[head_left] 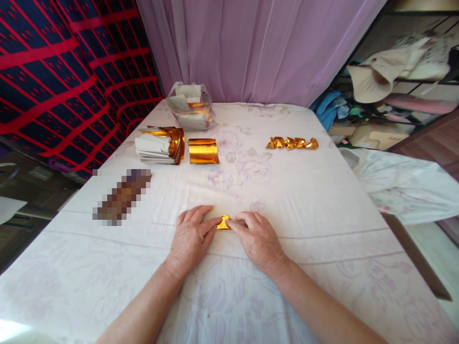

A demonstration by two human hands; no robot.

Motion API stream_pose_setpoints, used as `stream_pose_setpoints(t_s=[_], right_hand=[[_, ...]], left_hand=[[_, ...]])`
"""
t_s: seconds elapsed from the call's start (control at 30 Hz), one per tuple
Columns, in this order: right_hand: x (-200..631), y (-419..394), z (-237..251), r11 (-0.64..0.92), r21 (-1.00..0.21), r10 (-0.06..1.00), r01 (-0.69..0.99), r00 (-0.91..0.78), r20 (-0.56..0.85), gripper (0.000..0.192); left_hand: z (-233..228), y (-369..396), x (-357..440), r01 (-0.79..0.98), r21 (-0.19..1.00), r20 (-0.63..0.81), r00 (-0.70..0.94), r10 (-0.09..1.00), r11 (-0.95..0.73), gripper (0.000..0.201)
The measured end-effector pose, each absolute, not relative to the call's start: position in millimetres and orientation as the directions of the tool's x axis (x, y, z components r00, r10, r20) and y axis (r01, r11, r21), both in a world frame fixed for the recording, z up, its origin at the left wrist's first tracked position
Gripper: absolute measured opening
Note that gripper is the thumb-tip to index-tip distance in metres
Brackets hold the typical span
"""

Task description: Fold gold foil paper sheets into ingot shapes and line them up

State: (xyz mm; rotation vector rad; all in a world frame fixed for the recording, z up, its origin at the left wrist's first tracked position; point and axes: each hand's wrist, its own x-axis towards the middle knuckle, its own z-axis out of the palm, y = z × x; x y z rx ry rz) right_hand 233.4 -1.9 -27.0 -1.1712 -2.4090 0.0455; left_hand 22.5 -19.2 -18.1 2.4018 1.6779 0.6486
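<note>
Two hands of ours lie flat on the white flowered cloth (322,229) in the head view, meeting near its front middle over one small folded piece of gold foil (224,222). Our left hand (191,235) rests palm down with the fingers stretched out rather than curled, its forefinger tip pressing the foil's left edge. Our right hand (255,239) lies the same way, fingers loosely spread, fingertips pressing the foil's right edge; neither hand closes around anything, both only press down. Most of the foil is hidden beneath the fingertips, so we cannot tell its full shape, only a small peaked bit between them. Farther back on the right we count a row of about five folded gold pieces (292,143), touching one another, though the exact number is hard to make out. At the back left lies one flat gold sheet (202,151), just beside one stack of white papers (155,149) with curled gold strips (175,138) against it. Behind these stands one clear bag (190,112) with paper and gold inside. One blurred-out patch (122,196) on the left hides whatever lies there.
</note>
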Motion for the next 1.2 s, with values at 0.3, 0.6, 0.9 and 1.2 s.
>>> stream_pose_setpoints(t_s=[0.3, 0.6, 0.9, 1.2], right_hand=[[239, 1, -20, 0.622, -0.363, 0.779, 0.693, -0.502, 0.376, 0.019], [239, 9, -22, 0.684, -0.248, 0.719, 0.686, -0.576, 0.39, 0.011], [235, 12, -26, 0.651, -0.199, 0.734, 0.732, -0.54, 0.412, 0.015], [225, 39, -10, 0.491, -0.663, 0.869, 0.565, -0.373, 0.325, 0.015]], left_hand=[[-17, -19, 22, 0.856, 0.38, 0.254, 0.266, 0.93, -0.35, 0.024], [-19, -17, 21, 0.855, 0.37, 0.261, 0.279, 0.924, -0.362, 0.023], [-11, -18, 27, 0.849, 0.294, 0.278, 0.363, 0.889, -0.439, 0.024], [13, 19, 25, 0.797, 0.511, 0.156, 0.284, 0.946, -0.323, 0.024]])
